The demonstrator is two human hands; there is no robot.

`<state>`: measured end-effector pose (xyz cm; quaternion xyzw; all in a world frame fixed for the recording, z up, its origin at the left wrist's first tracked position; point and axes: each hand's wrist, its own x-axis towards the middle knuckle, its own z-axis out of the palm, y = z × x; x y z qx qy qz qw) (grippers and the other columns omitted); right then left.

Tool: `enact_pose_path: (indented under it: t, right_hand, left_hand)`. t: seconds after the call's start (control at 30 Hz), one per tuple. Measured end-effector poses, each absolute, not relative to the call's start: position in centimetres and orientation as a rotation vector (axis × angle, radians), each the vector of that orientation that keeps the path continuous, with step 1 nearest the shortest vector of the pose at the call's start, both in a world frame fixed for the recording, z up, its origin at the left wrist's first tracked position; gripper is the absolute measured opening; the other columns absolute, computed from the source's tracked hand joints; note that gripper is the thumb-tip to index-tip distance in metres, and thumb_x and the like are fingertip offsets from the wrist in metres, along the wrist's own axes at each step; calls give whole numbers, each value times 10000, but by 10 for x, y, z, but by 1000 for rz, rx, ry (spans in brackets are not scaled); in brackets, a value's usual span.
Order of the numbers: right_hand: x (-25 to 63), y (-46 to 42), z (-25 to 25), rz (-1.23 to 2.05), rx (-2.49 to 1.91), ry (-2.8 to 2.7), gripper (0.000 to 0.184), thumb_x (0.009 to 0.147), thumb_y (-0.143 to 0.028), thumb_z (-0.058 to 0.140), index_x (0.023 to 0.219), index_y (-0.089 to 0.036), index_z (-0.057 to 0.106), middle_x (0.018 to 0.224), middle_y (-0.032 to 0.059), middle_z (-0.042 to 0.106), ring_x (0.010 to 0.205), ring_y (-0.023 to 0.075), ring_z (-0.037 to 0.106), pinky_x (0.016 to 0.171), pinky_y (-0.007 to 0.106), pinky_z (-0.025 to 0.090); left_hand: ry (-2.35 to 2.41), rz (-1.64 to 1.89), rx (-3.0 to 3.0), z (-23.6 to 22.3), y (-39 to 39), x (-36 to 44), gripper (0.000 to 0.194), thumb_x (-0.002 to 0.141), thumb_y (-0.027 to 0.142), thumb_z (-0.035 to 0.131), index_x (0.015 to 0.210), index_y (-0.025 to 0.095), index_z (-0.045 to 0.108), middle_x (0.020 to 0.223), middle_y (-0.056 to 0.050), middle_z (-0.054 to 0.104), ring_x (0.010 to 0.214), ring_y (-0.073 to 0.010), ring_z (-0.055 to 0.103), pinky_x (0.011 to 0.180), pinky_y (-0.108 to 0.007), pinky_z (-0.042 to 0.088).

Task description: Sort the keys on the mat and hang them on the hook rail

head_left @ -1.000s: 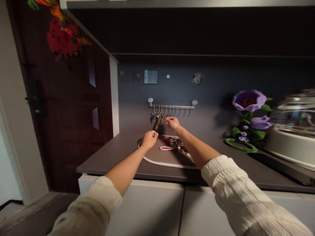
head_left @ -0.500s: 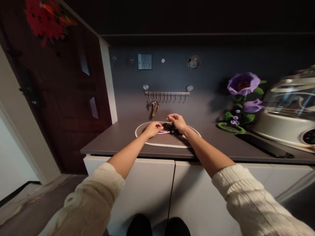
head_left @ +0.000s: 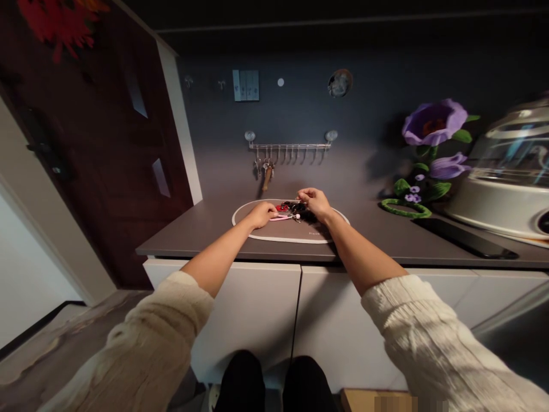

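On the oval mat (head_left: pixel 278 237) lies a small pile of keyring-like pieces. My left hand (head_left: pixel 261 215) rests low at the pile's left side, its fingers closed at the end of a pink strap (head_left: pixel 282 218). A small red piece (head_left: pixel 282 209) shows just beyond those fingertips. My right hand (head_left: pixel 316 205) is over the pile's right side, thumb and fingers pinched together. What it pinches is too small to make out. Beneath it is a dark, fluffy-looking bundle (head_left: pixel 307 215), partly covered by the hand.
Behind the mat, a clear hook rail (head_left: pixel 291 146) on the wall carries several keys (head_left: pixel 268 174) at its left end. To the right stand purple craft flowers (head_left: pixel 435 126), a dark phone-like slab (head_left: pixel 467 237) and a white appliance (head_left: pixel 501 200) with a transparent top. A dark door (head_left: pixel 98 171) is at left.
The camera has tilted down, so the scene sits higher. My hands have moved slightly apart, my right hand going right. The red piece now shows between them.
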<state>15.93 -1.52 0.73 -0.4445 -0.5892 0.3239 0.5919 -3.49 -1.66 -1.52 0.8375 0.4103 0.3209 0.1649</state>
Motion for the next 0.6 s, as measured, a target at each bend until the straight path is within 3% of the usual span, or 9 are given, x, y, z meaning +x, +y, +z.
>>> enact_pose_path:
  t: [0.27,0.6]
  right_hand:
    - [152,-18,7,790,-1031,-1409,57,732,-107,564,693,-146,577,598,-15,597,559,70,510,638,204,411]
    - [151,-11,3,718,-1005,-1568,33,694,-134,594,663,-146,594,605,-17,602,579,78,511,620,195,395]
  left_hand:
    - [1250,1033,2390,-15,-13,-36,155,760,193,462,697,151,598,769,-24,616,750,-137,516,695,-230,377]
    - [1360,1295,2124,-18,-12,-35,144,787,127,390,697,166,495,678,20,543,652,-104,461,639,-215,348]
